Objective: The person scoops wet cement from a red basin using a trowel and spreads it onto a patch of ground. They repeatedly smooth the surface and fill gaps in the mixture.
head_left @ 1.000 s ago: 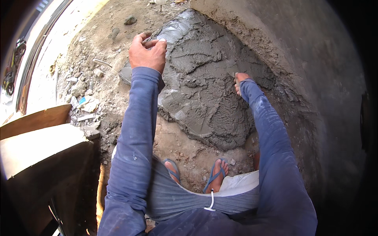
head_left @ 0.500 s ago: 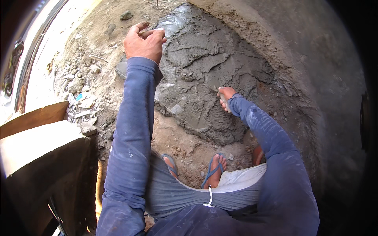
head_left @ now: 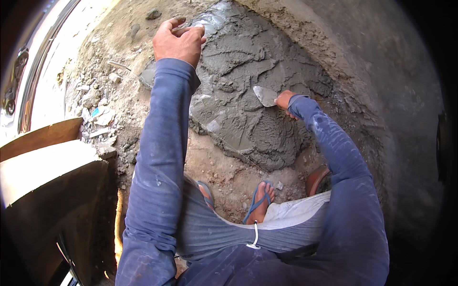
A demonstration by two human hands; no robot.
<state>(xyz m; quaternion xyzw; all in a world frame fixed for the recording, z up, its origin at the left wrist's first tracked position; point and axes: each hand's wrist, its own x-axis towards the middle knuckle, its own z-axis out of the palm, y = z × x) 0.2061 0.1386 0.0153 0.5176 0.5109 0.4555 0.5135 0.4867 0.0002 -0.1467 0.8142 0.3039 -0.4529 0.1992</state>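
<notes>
The right hand, at two o'clock in view, grips a trowel, its blade pointing toward ten, over mortar at one. The left hand, at eleven, is loosely curled; whether it holds anything, I cannot tell. Rubble lies near nine.

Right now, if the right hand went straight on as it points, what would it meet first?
The right hand, pointed trowel leading, would likely meet wet mortar; depth is hard to judge.
</notes>
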